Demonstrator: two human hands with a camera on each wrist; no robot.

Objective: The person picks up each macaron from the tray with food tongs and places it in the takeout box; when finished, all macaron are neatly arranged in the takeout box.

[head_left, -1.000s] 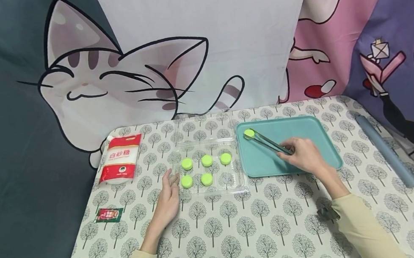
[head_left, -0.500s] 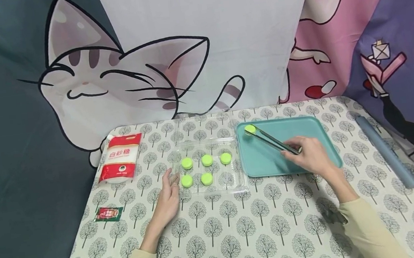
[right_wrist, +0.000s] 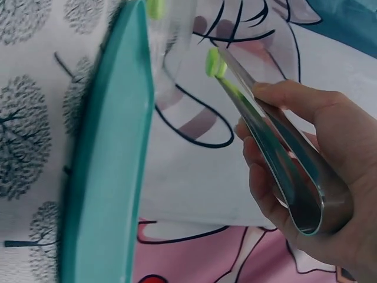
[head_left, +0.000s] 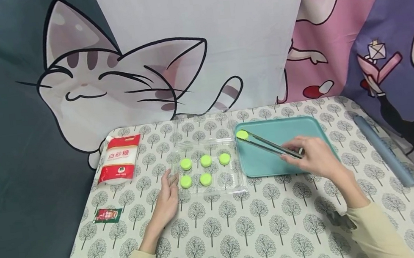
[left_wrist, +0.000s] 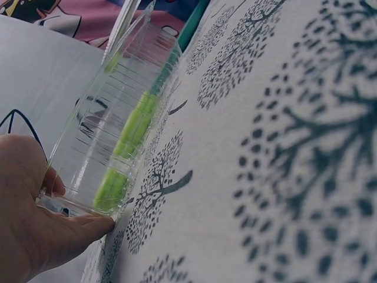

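My right hand [head_left: 311, 153] grips metal tongs [head_left: 270, 145], whose tips pinch a light green macaron [head_left: 242, 134]. The macaron is raised above the teal tray [head_left: 292, 136], by its left edge; the right wrist view shows the tongs [right_wrist: 283, 159] and macaron [right_wrist: 215, 63] well off the tray. My left hand [head_left: 167, 199] holds the left side of a clear plastic box [head_left: 241, 180]. In the left wrist view its thumb and a fingertip lie on either side of the box corner. Several green macarons [head_left: 205, 160] sit in the box in two rows; the front right spot holds none.
The box's clear lid [head_left: 203, 128] lies folded back behind it. At the left are a red and white sugar bag [head_left: 120, 159] and a small red and green packet [head_left: 107, 215]. A blue-grey roll [head_left: 383, 149] lies right of the tray.
The right hand has lifted the tongs and macaron from the tray and moved them left toward the box. The left hand has stayed at the box's side.
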